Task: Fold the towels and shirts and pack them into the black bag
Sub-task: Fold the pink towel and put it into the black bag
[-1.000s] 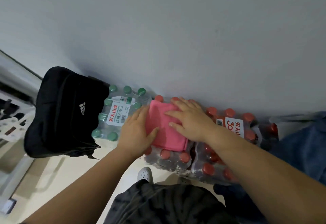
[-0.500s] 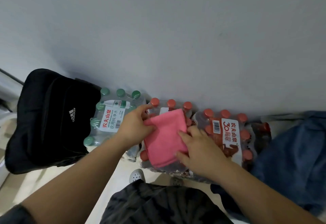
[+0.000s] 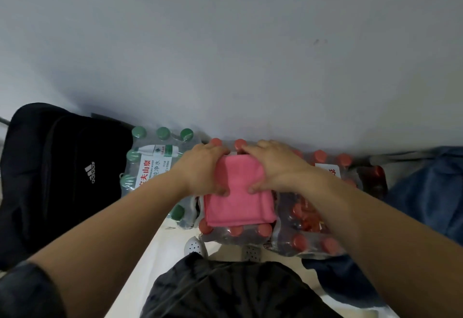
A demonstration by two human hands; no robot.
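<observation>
1. Head view shows you gripping the pink towel [image 3: 238,197] with both hands. Your left hand [image 3: 203,169] and right hand [image 3: 278,167] curl their fingers over its far edge, thumbs pressing on top.
2. It lies folded on the red-capped bottle pack [image 3: 250,236], near that pack's near edge. The flat pack probably serves as your folding surface.
3. The black bag [image 3: 57,172], marked "adidas", waits just left of the packs, handy for packing.
4. The green-capped pack [image 3: 155,164] reads "DRINKING WATER".
</observation>
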